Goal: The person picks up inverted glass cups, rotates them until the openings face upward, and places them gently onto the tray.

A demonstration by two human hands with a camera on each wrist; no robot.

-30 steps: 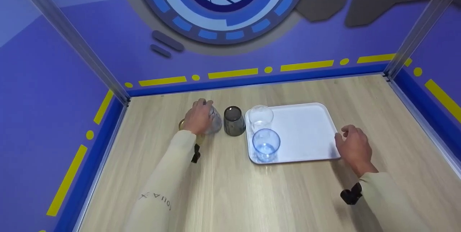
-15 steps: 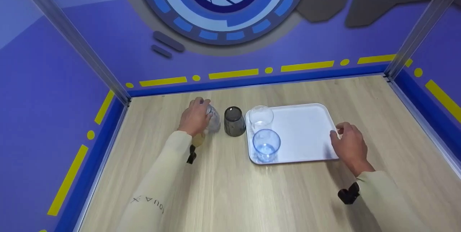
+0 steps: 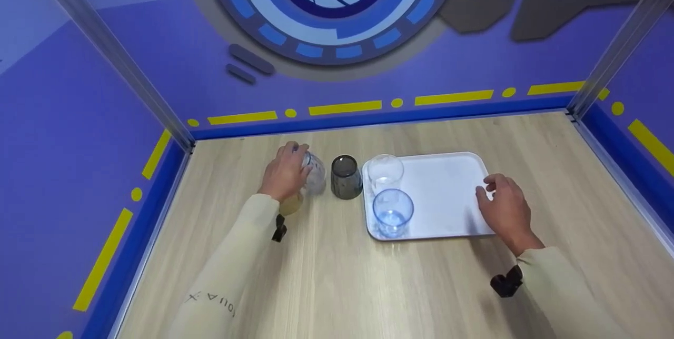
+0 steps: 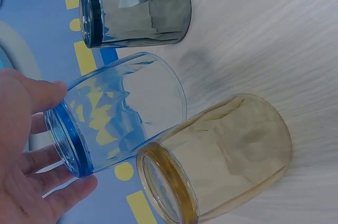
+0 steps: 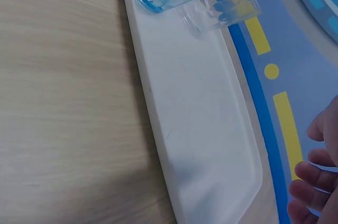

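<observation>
My left hand [image 3: 287, 173] grips the base of an upside-down blue-tinted tumbler [image 4: 124, 110], thumb on one side and fingers on the other. Right beside it is an upside-down amber tumbler [image 4: 227, 155], mostly hidden behind the hand in the head view. To the right stands a dark grey tumbler [image 3: 346, 177], also bottom up. The white tray [image 3: 447, 191] carries a clear tumbler [image 3: 385, 170] and a blue tumbler [image 3: 393, 213] along its left side, both mouth up. Over the tray's right edge, my right hand [image 3: 506, 210] hovers with loosely bent fingers, holding nothing.
The wooden table [image 3: 326, 286] is bounded by a purple back wall [image 3: 368, 76] and side walls with yellow stripes. Metal posts [image 3: 116, 60] stand at the corners. Each wrist bears a small black device [image 3: 507, 281].
My left hand has shifted slightly left, covering the amber tumbler's base and uncovering its lower part. My right hand has drifted left over the tray's edge. The head view has shifted slightly.
</observation>
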